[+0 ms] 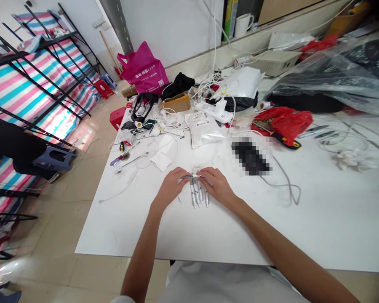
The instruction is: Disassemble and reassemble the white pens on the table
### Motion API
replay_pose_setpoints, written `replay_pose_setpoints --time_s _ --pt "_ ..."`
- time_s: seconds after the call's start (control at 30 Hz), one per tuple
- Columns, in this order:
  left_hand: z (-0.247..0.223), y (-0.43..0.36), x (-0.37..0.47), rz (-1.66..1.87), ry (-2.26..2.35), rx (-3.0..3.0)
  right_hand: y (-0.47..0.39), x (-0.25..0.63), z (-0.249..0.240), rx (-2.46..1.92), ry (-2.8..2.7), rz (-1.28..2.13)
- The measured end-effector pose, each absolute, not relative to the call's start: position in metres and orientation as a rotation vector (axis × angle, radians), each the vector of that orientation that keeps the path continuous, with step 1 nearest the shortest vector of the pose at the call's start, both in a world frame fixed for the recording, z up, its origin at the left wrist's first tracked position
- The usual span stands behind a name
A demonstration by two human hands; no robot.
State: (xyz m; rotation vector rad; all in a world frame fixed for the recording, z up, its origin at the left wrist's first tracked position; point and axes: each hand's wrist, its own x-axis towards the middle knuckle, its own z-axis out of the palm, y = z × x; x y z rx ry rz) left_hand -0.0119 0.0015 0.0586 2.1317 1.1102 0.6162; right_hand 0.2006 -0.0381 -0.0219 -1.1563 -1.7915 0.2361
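My left hand (173, 184) and my right hand (217, 184) meet near the middle of the white table (113, 235). Between them a slim pen-like item (194, 176) lies crosswise, its ends pinched in my fingertips. Several slender silvery-white tubes (196, 197) lie side by side on the tabletop just below it, pointing toward me. The fingers of my right hand partly cover the upper ends of these tubes. A tiny pale piece (180, 199) rests left of the tubes.
Beyond my hands lie a white package (204, 128), tangled cables (208, 90), a pink bag (147, 71) and a red plastic bag (287, 122). Screwdrivers (116, 160) are at the left, a blurred dark item (252, 156) at the right. A person (14, 143) is at far left.
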Motion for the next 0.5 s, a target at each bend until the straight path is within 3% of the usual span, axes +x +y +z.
replay_pose_setpoints --time_s 0.5 --pt "0.006 0.003 -0.004 0.898 1.091 2.107 -0.031 0.211 -0.029 -1.193 -1.932 0.262"
